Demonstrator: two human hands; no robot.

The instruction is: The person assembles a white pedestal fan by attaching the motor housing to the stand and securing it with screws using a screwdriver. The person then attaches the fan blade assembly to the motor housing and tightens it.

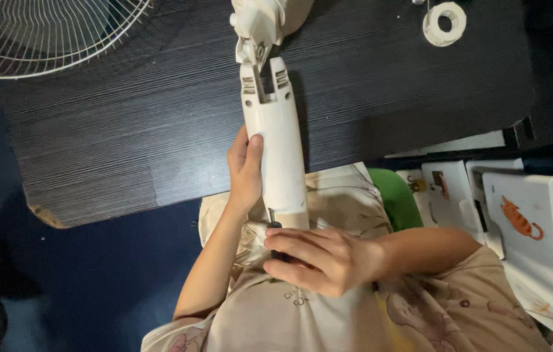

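A long white plastic fan column (280, 140) lies from the black wood-grain table (126, 130) down to my lap, and its upper end joins a white hinged part (258, 23). My left hand (245, 173) grips the column's left side, thumb on its front. My right hand (319, 259) is closed over a dark tool (275, 229) at the column's lower end. Most of the tool is hidden under my fingers.
A white wire fan grille (42, 32) lies at the table's far left corner. A roll of white tape (445, 23) sits at the far right. Right of my lap are a green object (395, 195) and white panels with an orange cat picture (521, 218).
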